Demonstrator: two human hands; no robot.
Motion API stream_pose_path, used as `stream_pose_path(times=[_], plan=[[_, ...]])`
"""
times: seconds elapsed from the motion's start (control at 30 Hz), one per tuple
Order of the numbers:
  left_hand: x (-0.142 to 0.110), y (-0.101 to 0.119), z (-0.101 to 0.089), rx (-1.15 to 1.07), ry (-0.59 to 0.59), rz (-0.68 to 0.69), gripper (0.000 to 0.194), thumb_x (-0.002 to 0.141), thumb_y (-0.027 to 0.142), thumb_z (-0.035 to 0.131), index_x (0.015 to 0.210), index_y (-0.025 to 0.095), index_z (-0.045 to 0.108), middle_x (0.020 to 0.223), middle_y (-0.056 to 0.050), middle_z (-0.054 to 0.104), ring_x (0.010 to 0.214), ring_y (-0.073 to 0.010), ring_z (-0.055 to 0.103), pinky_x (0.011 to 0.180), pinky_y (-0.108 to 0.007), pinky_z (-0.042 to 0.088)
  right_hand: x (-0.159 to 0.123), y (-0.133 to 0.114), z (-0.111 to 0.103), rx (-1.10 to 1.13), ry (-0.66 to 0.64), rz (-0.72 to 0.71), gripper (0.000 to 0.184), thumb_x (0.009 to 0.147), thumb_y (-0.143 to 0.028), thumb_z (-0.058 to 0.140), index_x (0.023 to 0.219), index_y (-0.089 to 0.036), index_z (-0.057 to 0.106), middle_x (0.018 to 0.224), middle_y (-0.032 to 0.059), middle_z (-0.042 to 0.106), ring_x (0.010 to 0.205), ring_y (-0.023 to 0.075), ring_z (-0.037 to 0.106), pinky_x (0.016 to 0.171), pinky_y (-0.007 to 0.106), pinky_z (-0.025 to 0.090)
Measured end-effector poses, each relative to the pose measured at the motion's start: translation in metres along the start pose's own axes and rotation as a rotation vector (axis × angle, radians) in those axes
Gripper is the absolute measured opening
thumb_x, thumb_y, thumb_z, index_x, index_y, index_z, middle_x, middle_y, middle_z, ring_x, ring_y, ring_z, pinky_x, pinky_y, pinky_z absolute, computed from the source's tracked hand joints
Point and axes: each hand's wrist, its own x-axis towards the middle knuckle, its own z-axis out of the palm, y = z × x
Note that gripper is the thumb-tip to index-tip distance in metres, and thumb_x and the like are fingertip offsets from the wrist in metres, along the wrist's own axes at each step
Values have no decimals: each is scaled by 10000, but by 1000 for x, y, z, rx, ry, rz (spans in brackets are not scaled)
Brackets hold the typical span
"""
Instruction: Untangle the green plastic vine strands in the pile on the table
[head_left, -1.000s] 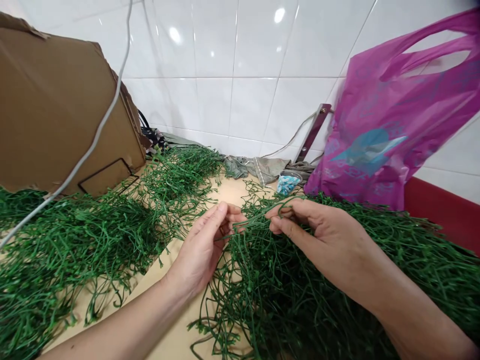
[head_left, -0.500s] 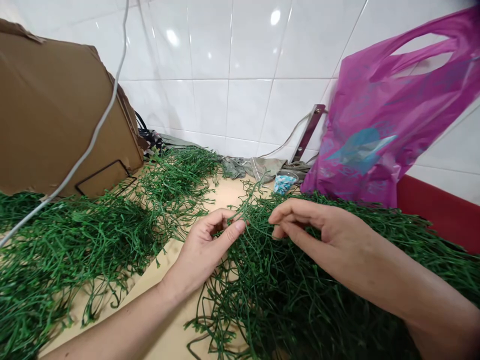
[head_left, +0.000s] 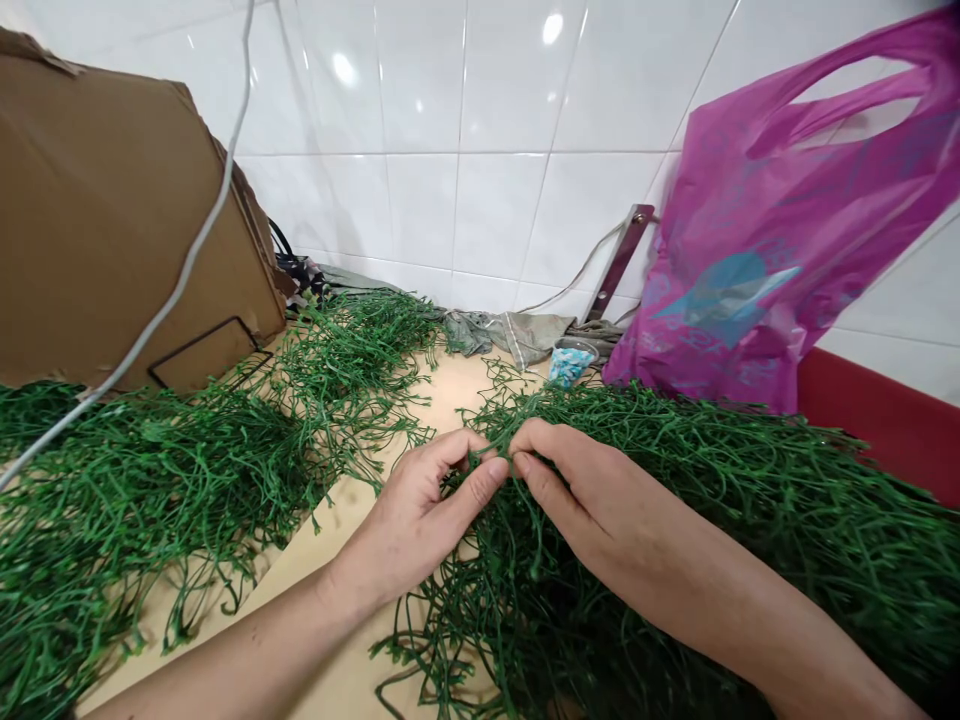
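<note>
Being pinched by the left hand (head_left: 409,520) and right hand (head_left: 592,500), plastic greenery strands (head_left: 517,600) are gripped closely together. A beige surface (head_left: 480,390) is seen beneath them.

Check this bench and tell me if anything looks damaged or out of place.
The cardboard box looks battered: its top corner is torn and its edges are ragged. A white cable also looks out of place, hanging loose across the box's corner and down over the greenery.

Prob. kitchen: white wall tiles (head_left: 480,215)
</note>
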Motion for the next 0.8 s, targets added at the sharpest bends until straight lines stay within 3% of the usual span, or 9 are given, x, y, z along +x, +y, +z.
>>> stream_pose_path(times=[0.2,0.33,0.43,0.57,0.7,0.8], plan=[[-5,2,-8,-412,-223,-75,349,963,460,558,755,183,512,736,31,394,687,-122,340,641,-243,303,1,-6,-7,252,-81,-181,269,947,-129,356,707,-237,297,718,-39,388,654,138,374,627,271,349],[-6,2,-6,-619,-198,-114,320,897,447,678,770,169,584,794,12,469,751,-117,404,702,-213,349,7,4,-5,407,-94,-338,260,933,-141,339,690,-234,325,716,-27,364,732,155,382,723,288,373],[-7,6,1,-831,-196,-197,324,802,433,771,754,158,606,743,5,505,745,-120,474,709,-210,386,7,10,2,550,-86,-335,251,955,-170,334,718,-234,382,710,-20,412,738,163,408,711,301,379],[-10,11,7,-1082,-195,-281,352,747,378,805,659,172,533,619,37,412,642,-111,454,699,-231,424,5,11,12,828,-148,-304,267,1009,-258,366,747,-233,410,722,-21,427,704,151,443,646,277,406],[-7,12,6,-967,-130,-249,394,769,450,792,669,183,521,643,27,444,668,-129,466,723,-261,433,6,10,9,927,-116,-228,299,1034,-296,348,756,-228,436,764,-11,459,708,145,477,674,278,449],[0,8,3,-701,-45,-193,395,865,496,688,675,182,543,677,6,487,740,-155,513,753,-268,413,7,11,-3,567,-69,-117,327,1042,-277,318,761,-224,476,759,-2,500,733,158,487,713,291,442]])
